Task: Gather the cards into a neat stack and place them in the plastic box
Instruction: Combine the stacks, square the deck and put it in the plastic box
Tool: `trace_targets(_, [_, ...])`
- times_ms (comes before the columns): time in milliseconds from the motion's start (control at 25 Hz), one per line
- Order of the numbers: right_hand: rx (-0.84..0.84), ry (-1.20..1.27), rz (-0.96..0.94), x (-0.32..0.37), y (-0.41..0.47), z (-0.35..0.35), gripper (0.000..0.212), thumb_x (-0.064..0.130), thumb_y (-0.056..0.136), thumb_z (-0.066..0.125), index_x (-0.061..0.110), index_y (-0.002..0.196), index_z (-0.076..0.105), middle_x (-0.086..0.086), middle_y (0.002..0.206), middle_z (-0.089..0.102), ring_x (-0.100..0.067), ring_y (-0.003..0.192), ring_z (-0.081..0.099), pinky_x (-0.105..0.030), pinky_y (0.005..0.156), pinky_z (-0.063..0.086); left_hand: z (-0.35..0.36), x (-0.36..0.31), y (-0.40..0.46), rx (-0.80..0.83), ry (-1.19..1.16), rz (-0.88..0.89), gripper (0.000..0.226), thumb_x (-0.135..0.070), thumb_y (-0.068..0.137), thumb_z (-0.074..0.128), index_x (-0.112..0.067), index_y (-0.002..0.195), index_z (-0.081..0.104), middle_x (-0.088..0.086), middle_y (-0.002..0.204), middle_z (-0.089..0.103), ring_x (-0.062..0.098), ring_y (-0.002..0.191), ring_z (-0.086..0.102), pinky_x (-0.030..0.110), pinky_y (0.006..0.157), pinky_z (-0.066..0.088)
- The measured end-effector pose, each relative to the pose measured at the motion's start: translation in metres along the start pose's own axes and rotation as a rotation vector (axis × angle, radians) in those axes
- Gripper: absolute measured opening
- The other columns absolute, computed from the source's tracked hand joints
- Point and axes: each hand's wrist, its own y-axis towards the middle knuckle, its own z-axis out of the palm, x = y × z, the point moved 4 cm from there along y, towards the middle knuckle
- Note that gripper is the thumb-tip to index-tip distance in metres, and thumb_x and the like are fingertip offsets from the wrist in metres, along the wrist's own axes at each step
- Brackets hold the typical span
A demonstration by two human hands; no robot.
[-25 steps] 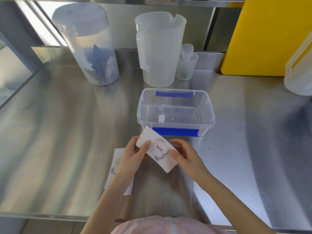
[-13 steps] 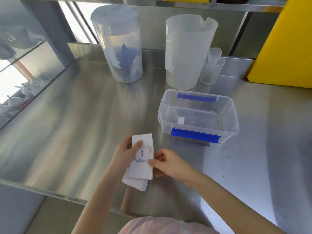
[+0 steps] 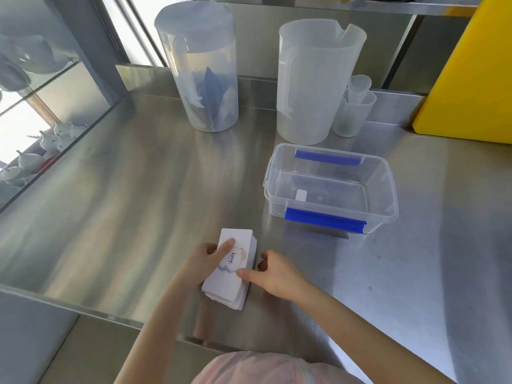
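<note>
A stack of white cards lies on the steel counter near its front edge; the top card reads "love." My left hand grips the stack's left side with the thumb on top. My right hand presses its thumb on the stack's right edge, fingers curled beside it. The card edges on the right look slightly uneven. The clear plastic box with blue clips stands open to the upper right of the cards, with only a small white tag inside.
Behind the box stand a tall translucent jug, a lidded pitcher with blue contents, and small nested cups. A yellow board leans at the back right. The counter's left edge borders a glass panel.
The card that was held above the counter has been laid onto the pile, and both hands have closed in around the stack. The camera has swung left.
</note>
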Motion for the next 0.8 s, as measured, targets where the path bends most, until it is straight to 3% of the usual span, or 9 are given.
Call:
trace_targets(200, [0.121, 0.246, -0.05, -0.004, 0.008, 0.005, 0.046, 0.036, 0.071, 0.07, 0.014, 0.109, 0.06, -0.005, 0.115, 0.066, -0.019, 0.103, 0.061, -0.039, 0.097, 0.046, -0.007, 0.001, 0.008, 0.205, 0.062, -0.07, 0.055, -0.056, 0.078, 0.052, -0.003, 0.084, 0.063, 0.012, 0.085, 0.059, 0.022, 0.078, 0.051, 0.03, 0.077, 0.037])
trace_targets(400, [0.192, 0.336, -0.073, -0.011, 0.009, 0.004, 0.045, 0.03, 0.073, 0.07, 0.017, 0.114, 0.059, -0.003, 0.12, 0.064, -0.013, 0.105, 0.059, -0.034, 0.1, 0.044, -0.004, -0.005, 0.008, 0.314, 0.05, -0.055, 0.062, -0.053, 0.08, 0.053, 0.007, 0.091, 0.065, 0.017, 0.091, 0.063, 0.023, 0.081, 0.052, 0.029, 0.076, 0.037])
trace_targets(520, [0.215, 0.369, -0.084, -0.016, 0.007, 0.001, 0.047, 0.031, 0.072, 0.07, 0.02, 0.116, 0.057, 0.001, 0.122, 0.063, -0.011, 0.109, 0.058, -0.033, 0.102, 0.043, 0.001, -0.011, 0.004, 0.375, 0.035, -0.032, 0.049, -0.051, 0.082, 0.051, -0.004, 0.085, 0.066, 0.013, 0.087, 0.065, 0.023, 0.076, 0.054, 0.021, 0.062, 0.036])
trace_targets(560, [0.231, 0.391, -0.093, -0.018, 0.005, 0.0, 0.045, 0.029, 0.073, 0.07, 0.022, 0.115, 0.058, 0.003, 0.121, 0.063, -0.007, 0.107, 0.059, -0.028, 0.1, 0.044, 0.003, -0.013, 0.003, 0.394, 0.035, -0.018, 0.048, -0.05, 0.082, 0.05, -0.005, 0.086, 0.067, 0.012, 0.089, 0.068, 0.021, 0.076, 0.058, 0.019, 0.062, 0.039])
trace_targets(680, [0.286, 0.454, -0.119, -0.022, 0.0, -0.003, 0.03, 0.022, 0.076, 0.068, 0.032, 0.102, 0.059, 0.014, 0.109, 0.062, 0.011, 0.089, 0.059, -0.005, 0.078, 0.047, 0.008, -0.018, 0.002, 0.411, -0.002, 0.021, 0.046, -0.045, 0.082, 0.054, -0.003, 0.093, 0.069, 0.014, 0.101, 0.073, 0.02, 0.087, 0.067, 0.024, 0.079, 0.047])
trace_targets(800, [0.294, 0.475, -0.126, -0.028, -0.005, -0.007, 0.025, 0.022, 0.076, 0.068, 0.037, 0.093, 0.057, 0.016, 0.106, 0.063, 0.011, 0.089, 0.059, -0.006, 0.076, 0.048, 0.017, -0.024, -0.002, 0.341, -0.094, 0.047, 0.042, -0.036, 0.08, 0.061, 0.001, 0.1, 0.064, 0.018, 0.104, 0.071, 0.023, 0.086, 0.067, 0.027, 0.076, 0.051])
